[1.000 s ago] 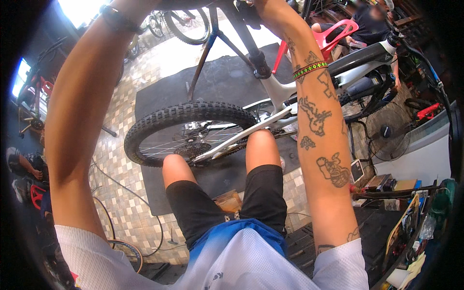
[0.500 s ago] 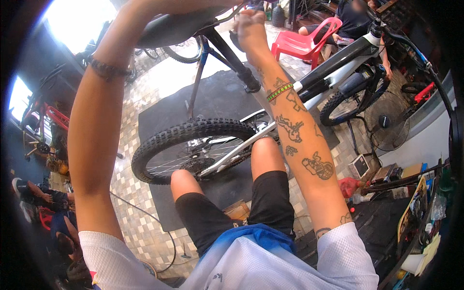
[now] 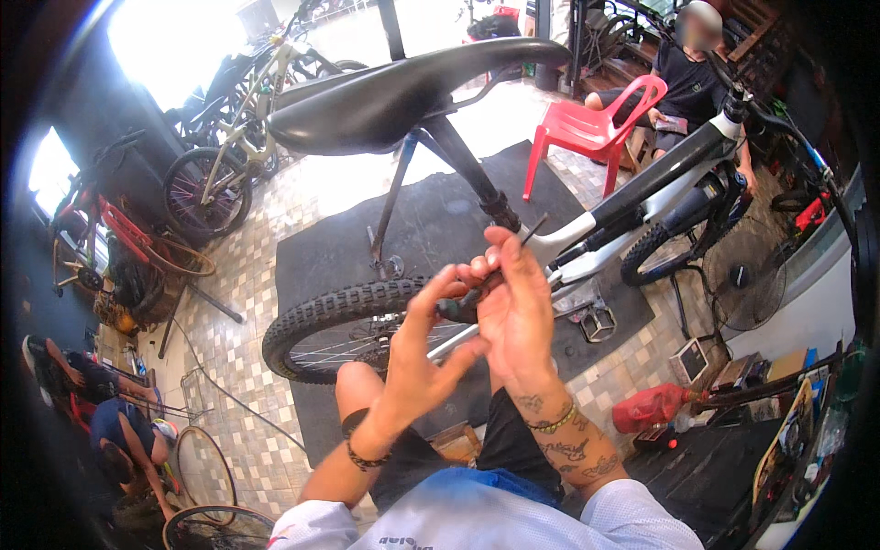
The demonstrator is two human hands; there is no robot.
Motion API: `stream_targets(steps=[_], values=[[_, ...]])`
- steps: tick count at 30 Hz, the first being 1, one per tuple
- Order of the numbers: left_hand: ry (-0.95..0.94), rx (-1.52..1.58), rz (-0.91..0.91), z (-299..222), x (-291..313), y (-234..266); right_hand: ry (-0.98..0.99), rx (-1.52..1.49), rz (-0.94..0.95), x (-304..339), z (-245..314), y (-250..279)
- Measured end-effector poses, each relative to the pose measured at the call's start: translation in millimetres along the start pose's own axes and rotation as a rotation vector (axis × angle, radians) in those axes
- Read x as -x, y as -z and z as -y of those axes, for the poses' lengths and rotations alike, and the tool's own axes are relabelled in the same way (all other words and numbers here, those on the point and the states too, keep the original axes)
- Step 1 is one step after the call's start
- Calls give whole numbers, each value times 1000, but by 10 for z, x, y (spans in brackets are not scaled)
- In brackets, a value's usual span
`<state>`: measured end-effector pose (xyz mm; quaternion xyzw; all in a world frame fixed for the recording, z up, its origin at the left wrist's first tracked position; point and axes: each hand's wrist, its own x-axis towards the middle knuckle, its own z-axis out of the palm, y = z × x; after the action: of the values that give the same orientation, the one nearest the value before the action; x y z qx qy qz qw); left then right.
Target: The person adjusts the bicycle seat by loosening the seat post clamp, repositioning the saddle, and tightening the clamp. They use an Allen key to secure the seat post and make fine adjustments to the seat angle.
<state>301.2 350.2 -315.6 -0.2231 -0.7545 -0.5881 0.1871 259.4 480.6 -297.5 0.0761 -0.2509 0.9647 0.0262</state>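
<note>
A dark hex key tool [image 3: 456, 309] is between my two hands, in front of a mountain bike. My right hand [image 3: 518, 321] is closed on it, palm turned up, and a thin dark rod pokes out past its fingertips. Curled fingers of my left hand [image 3: 417, 362] touch the black handle end; its thumb stands apart. Part of the tool is hidden by the fingers. Above my hands is the bike's black saddle [image 3: 362, 108] on a dark seatpost [image 3: 463, 165]. The knobby rear wheel [image 3: 316, 307] lies behind my left hand.
A black mat [image 3: 321, 247] covers tiles under the bike. A red plastic chair [image 3: 587, 137] stands beyond the frame, near a seated person [image 3: 687, 92]. Right are a fan [image 3: 744, 275] and a cluttered black bench [image 3: 669, 477]. Other bikes [image 3: 220, 174] and another person [image 3: 128, 440] are left.
Both hands have come down and back from the saddle area to in front of the frame, meeting around the tool. The saddle shows fully now, and the view has shifted.
</note>
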Motion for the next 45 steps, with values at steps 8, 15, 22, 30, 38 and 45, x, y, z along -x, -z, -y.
stream_targets(steps=[8, 15, 22, 30, 38, 45], values=[[34, -205, -222, 248, -87, -3, 564, 1049, 370, -42, -267, 6], [120, 66, -439, 353, -395, 234, 680, 1278, 554, -252, 38, -161], [130, 583, -400, 537, -1059, 487, 446, 1063, 484, -1373, 149, -265], [164, 722, -326, 598, -1330, 455, 245, 701, 498, -1515, 137, -302], [178, 831, -172, 755, -1584, 617, 329, 714, 465, -1512, 71, -374], [221, 839, 6, 896, -1785, 718, 331, 824, 334, -1518, 21, -376]])
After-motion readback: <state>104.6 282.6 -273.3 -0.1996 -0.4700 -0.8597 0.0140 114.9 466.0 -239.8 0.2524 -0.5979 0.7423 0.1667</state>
